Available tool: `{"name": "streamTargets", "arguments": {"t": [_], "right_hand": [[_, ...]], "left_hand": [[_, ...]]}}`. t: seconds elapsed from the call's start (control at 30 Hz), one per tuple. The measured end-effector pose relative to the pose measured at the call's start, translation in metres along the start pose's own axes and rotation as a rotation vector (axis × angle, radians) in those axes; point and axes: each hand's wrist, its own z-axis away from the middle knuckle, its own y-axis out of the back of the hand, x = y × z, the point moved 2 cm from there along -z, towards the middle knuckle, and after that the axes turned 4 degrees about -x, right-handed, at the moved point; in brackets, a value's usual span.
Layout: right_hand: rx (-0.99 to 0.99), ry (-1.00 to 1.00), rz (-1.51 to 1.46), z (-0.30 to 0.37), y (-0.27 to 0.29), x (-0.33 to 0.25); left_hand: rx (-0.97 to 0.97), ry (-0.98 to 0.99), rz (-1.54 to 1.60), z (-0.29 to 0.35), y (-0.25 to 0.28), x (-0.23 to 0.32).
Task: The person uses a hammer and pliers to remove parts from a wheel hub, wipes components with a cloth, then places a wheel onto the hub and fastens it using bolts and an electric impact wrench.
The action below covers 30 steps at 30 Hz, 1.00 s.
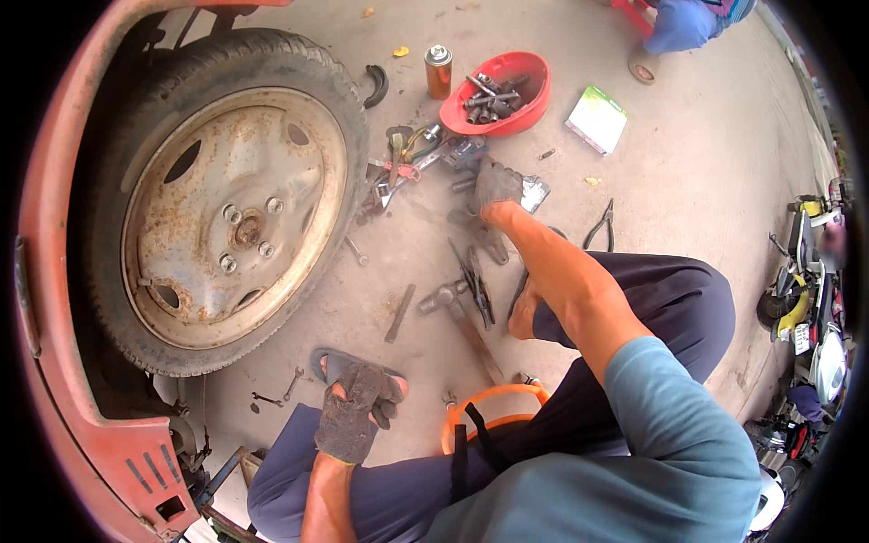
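My left hand (356,412), in a dark, worn work glove with bare fingertips showing, hangs over my left knee above a sandalled foot. Its fingers are curled, and anything inside them is hidden. My right hand (498,185), also gloved, reaches out low over a cluster of tools on the ground, fingers bent downward; what they grip, if anything, I cannot make out. Just past it lies a greyish tool (465,152), partly covered. Beside it is a shiny silver packet (535,193). Nearer me are long-handled dark pliers (473,281) and a hammer (466,326) with a wooden handle.
A rusty car wheel (235,217) stands left under a red body panel (90,398). Ahead are a red bowl (534,104) of sockets, a spray can (438,72) and a white-green box (596,119). Another person (679,27) is at upper right; motorcycles (806,281) line the right.
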Motion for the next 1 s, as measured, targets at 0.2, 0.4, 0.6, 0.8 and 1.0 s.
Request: {"name": "streamTargets", "arguments": {"t": [0.2,0.4,0.6,0.8,1.0], "right_hand": [[-0.223,0.003,-0.090,-0.036,0.000,0.020],[-0.347,0.110,-0.378,-0.017,0.000,0.041],[-0.583,0.111,-0.772,0.039,0.132,-0.009],[-0.127,0.394,-0.895,0.111,0.296,-0.003],[0.227,0.537,-1.320,0.175,0.357,0.046]], "left_hand": [[-0.016,0.206,-0.120,-0.035,0.012,-0.041],[-0.138,0.086,-0.302,-0.031,-0.022,-0.012],[-0.240,-0.550,-1.490,-0.030,-0.037,0.005],[-0.194,-0.201,-1.481,-0.051,-0.068,0.031],[-0.175,-0.252,-1.701,-0.094,-0.121,0.062]]}}
